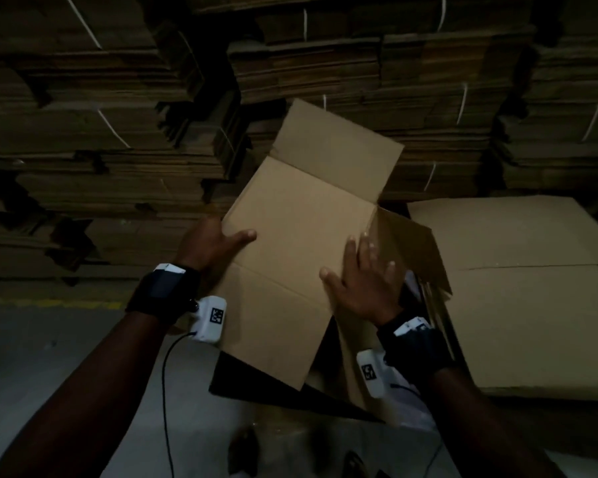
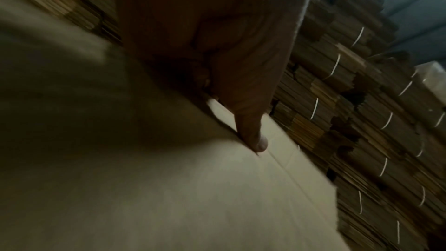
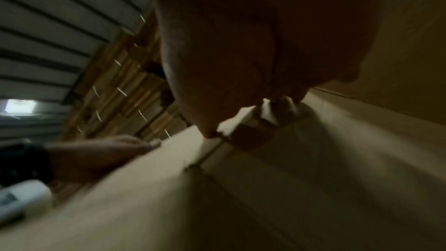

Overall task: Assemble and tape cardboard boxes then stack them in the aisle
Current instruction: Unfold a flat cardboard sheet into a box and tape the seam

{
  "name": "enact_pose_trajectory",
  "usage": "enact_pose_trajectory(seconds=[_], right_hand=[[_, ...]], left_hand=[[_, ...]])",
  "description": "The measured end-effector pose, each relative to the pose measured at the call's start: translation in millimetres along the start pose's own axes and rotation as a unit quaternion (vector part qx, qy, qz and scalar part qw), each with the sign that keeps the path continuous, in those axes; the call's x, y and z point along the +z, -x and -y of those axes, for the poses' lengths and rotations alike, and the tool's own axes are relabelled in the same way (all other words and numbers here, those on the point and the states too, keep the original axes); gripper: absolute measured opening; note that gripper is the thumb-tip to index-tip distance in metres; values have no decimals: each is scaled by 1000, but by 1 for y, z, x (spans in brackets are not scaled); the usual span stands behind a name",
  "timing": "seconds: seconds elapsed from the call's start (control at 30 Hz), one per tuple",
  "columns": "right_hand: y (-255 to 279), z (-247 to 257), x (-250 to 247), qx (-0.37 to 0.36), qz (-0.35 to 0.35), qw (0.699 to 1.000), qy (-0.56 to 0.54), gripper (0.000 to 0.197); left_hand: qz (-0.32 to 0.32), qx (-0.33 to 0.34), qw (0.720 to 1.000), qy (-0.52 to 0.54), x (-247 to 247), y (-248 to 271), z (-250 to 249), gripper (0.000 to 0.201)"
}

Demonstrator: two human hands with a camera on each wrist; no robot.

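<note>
A plain brown cardboard box (image 1: 290,236) is held tilted in front of me, partly opened out, with its far flap (image 1: 335,146) standing up and a side flap (image 1: 408,246) hanging open at the right. My left hand (image 1: 211,243) grips the box's left edge, thumb on the top panel and fingers hidden behind it. My right hand (image 1: 363,281) lies flat on the panel near its right edge, fingers straight and spread. In the left wrist view the thumb (image 2: 253,135) presses on the box (image 2: 217,198). The right wrist view shows the box (image 3: 265,198) and the left hand (image 3: 101,152).
Tall stacks of flattened cartons (image 1: 118,132) tied with white straps fill the whole background. A pile of flat cardboard sheets (image 1: 515,288) lies at the right. Grey floor (image 1: 49,357) with a yellow line (image 1: 49,302) is at the left. Shoes (image 1: 246,450) show below the box.
</note>
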State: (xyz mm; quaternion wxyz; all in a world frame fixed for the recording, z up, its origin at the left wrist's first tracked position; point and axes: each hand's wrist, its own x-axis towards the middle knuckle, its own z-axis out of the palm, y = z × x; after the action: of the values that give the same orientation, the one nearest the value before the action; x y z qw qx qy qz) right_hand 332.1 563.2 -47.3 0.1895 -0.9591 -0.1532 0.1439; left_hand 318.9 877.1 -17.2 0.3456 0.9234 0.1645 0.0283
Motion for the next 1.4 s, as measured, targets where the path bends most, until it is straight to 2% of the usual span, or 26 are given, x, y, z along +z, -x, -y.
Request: enact_pose_trajectory(seconds=[0.07,0.2,0.33,0.37,0.43,0.53,0.6,0.7,0.77,0.83,0.9,0.93,1.0,1.07,1.17,1.2,1.27,1.33,1.4], right_hand=[[-9,9,25,-1,17,999,-45,85],[-26,31,84,20,75,996,-52,78],[-40,42,141,48,113,992,-37,70],[-42,43,155,67,130,989,-35,69],[-42,35,177,114,148,982,-33,69],[-26,14,194,166,114,979,-19,72],[-7,-6,195,218,85,972,-21,73],[24,-35,195,335,25,941,-32,85],[40,-47,193,385,-31,921,-47,99],[44,-65,198,376,-54,923,-58,107],[37,-118,225,362,-31,929,-74,109],[35,-128,226,359,-18,930,-76,110],[37,-136,215,348,-9,930,-116,103],[44,-124,193,305,-27,938,-162,79],[56,-129,187,287,-87,923,-242,80],[58,-133,190,283,-104,913,-274,74],[66,-106,177,263,-141,897,-325,60],[72,-88,163,230,-178,890,-352,62],[79,-86,148,192,-197,888,-368,52]], left_hand=[[33,10,999,19,-18,-4,16,69],[111,-9,993,44,-33,-4,67,41],[147,-25,988,38,-20,4,125,51],[146,-12,989,11,-18,8,140,48],[153,-28,988,7,-5,15,171,48],[171,-84,980,66,12,20,220,62],[182,-95,975,83,21,23,240,66],[172,-88,974,117,23,33,237,52],[160,-95,972,144,25,38,236,48],[151,-94,970,164,27,40,235,48],[141,-87,970,178,29,44,233,49],[136,-84,969,190,29,45,235,50],[138,-86,963,213,26,45,235,52],[146,-77,963,213,21,44,235,50],[162,-55,965,200,12,46,231,49],[166,-49,965,196,9,48,227,50],[172,-39,964,198,7,52,220,51],[169,-37,965,195,6,62,198,52],[141,-23,973,179,3,65,179,51]])
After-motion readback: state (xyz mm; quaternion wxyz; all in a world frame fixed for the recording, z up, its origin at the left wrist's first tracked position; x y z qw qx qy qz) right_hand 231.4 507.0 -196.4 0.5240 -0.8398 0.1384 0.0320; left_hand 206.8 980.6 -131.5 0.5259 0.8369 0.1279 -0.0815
